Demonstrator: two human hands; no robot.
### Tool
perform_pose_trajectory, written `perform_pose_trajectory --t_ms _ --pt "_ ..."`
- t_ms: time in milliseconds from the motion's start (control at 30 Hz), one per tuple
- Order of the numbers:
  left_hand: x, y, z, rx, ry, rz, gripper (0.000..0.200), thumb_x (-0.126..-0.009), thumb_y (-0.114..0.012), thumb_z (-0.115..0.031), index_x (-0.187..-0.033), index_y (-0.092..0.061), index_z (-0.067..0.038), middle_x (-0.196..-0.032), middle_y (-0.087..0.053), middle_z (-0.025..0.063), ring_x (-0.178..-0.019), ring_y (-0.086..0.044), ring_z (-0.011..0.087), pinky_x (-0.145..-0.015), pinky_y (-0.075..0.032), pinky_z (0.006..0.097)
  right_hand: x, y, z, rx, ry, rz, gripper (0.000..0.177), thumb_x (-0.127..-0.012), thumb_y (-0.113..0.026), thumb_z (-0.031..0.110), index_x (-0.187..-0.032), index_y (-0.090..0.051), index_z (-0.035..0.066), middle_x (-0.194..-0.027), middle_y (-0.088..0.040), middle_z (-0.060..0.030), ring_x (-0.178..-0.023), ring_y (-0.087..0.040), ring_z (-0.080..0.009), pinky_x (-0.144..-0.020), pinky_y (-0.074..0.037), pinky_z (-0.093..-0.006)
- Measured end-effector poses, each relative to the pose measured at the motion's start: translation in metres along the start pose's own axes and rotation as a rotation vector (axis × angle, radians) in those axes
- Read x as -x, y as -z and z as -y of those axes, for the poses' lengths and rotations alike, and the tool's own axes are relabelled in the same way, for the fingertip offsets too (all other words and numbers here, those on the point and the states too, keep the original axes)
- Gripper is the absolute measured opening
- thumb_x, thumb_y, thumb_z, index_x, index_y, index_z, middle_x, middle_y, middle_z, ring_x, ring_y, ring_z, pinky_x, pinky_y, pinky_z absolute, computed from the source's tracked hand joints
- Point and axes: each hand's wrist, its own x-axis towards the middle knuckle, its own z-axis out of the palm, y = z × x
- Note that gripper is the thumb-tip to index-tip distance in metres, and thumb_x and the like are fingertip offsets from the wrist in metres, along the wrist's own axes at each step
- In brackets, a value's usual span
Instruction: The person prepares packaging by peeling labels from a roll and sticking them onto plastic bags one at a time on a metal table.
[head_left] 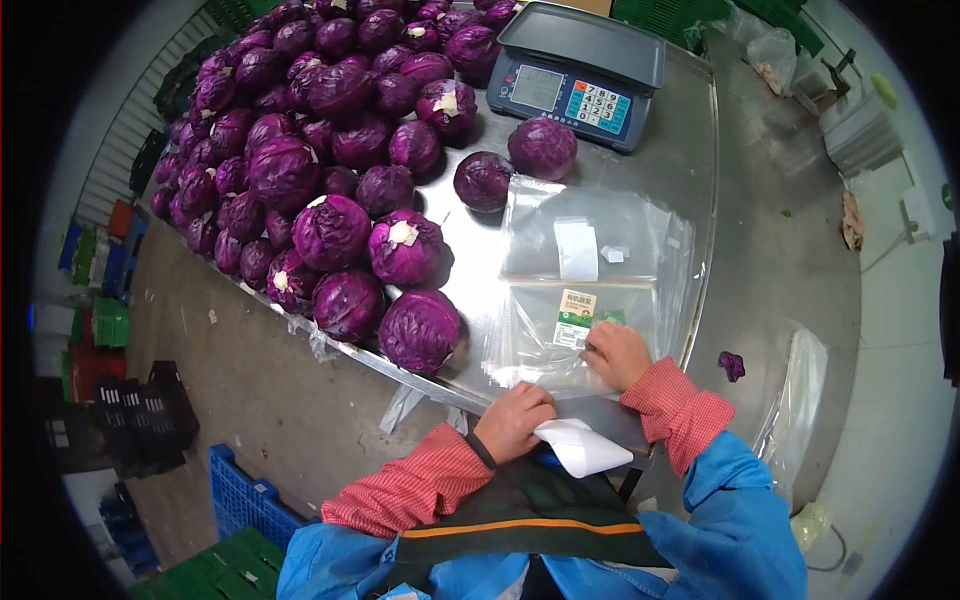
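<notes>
Clear plastic bags lie in a stack on the metal table. A green and beige printed label lies on the upper bag, and the fingers of my right hand are closed at its lower right corner. My left hand is at the table's front edge with its fingers curled together, beside a curling white sheet; what the fingertips hold is hidden. White paper pieces show farther up the bags.
Many red cabbages are heaped across the left of the table. Two more sit above the bags, near a digital scale. A blue pallet and black crates are on the floor at the left.
</notes>
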Motion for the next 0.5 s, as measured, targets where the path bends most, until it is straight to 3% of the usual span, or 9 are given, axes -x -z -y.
perform_pose_trajectory --t_ms 167,233,300,367,400,433,467,500 --pt "-0.001 -0.001 0.004 -0.027 0.044 0.006 0.022 -0.069 -0.07 -0.004 -0.089 -0.062 -0.006 -0.109 -0.061 0.0108 -0.11 -0.056 0.0336 -0.092 -0.049 0.0403 -0.02 0.034 -0.006 -0.424 -0.23 0.271 0.018 -0.09 -0.062 0.023 -0.095 -0.068 0.006 -0.093 -0.065 -0.0155 -0.092 -0.063 -0.0344 -0.08 -0.049 -0.0448" --pt "0.002 -0.007 0.008 -0.022 0.114 0.019 0.022 -0.07 -0.07 -0.006 -0.091 -0.064 -0.005 -0.109 -0.062 0.0123 -0.11 -0.057 0.0349 -0.092 -0.049 0.0411 -0.044 0.06 -0.011 -0.175 -0.211 0.329 0.022 -0.089 -0.061 0.026 -0.097 -0.07 0.007 -0.096 -0.066 -0.0174 -0.095 -0.064 -0.0336 -0.081 -0.05 -0.0433" --pt "0.005 -0.012 0.009 -0.006 0.2 -0.007 0.022 -0.073 -0.071 -0.008 -0.093 -0.065 -0.003 -0.106 -0.064 0.0133 -0.105 -0.059 0.0365 -0.09 -0.05 0.0422 -0.085 0.091 -0.019 0.088 -0.188 0.232 0.027 -0.089 -0.063 0.032 -0.094 -0.071 0.007 -0.097 -0.065 -0.0172 -0.097 -0.063 -0.034 -0.083 -0.048 -0.0443" --pt "0.003 -0.013 0.012 0.113 0.416 0.008 0.022 -0.078 -0.072 -0.014 -0.096 -0.066 -0.002 -0.1 -0.067 0.0142 -0.098 -0.062 0.0379 -0.086 -0.051 0.0417 -0.113 0.132 0.001 0.605 -0.087 -0.198 0.034 -0.086 -0.067 0.039 -0.099 -0.069 0.008 -0.101 -0.063 -0.0145 -0.1 -0.059 -0.0346 -0.085 -0.047 -0.0449" --pt "0.002 -0.014 0.015 0.172 0.524 0.015 0.024 -0.081 -0.072 -0.017 -0.098 -0.067 -0.002 -0.097 -0.068 0.0146 -0.094 -0.064 0.0387 -0.084 -0.052 0.0414 -0.112 0.144 0.016 0.535 -0.065 -0.242 0.037 -0.085 -0.068 0.041 -0.102 -0.068 0.008 -0.103 -0.062 -0.0133 -0.1 -0.058 -0.0348 -0.086 -0.046 -0.0448" --pt "0.004 -0.015 0.023 0.272 0.598 -0.028 0.032 -0.087 -0.073 -0.028 -0.105 -0.068 -0.002 -0.093 -0.072 0.0129 -0.086 -0.068 0.033 -0.08 -0.053 0.0388 -0.109 0.153 0.031 0.465 -0.04 -0.285 0.04 -0.083 -0.069 0.043 -0.104 -0.067 0.008 -0.104 -0.06 -0.0121 -0.1 -0.057 -0.035 -0.087 -0.046 -0.0448" --pt "0.005 -0.016 0.031 0.38 0.654 -0.007 0.034 -0.088 -0.073 -0.029 -0.108 -0.068 -0.002 -0.094 -0.072 0.0127 -0.087 -0.069 0.0299 -0.08 -0.053 0.0376 -0.103 0.154 0.04 0.393 -0.014 -0.325 0.044 -0.082 -0.07 0.044 -0.107 -0.066 0.008 -0.105 -0.059 -0.0109 -0.1 -0.055 -0.0353 -0.087 -0.045 -0.0448" --pt "0.006 -0.015 0.04 0.489 0.709 0.013 0.036 -0.088 -0.073 -0.031 -0.11 -0.068 -0.002 -0.096 -0.073 0.0125 -0.088 -0.069 0.0267 -0.08 -0.053 0.0365 -0.091 0.14 0.04 0.11 0.007 -0.198 0.047 -0.08 -0.073 0.044 -0.11 -0.064 0.008 -0.107 -0.058 -0.0109 -0.1 -0.056 -0.0346 -0.086 -0.046 -0.0444"
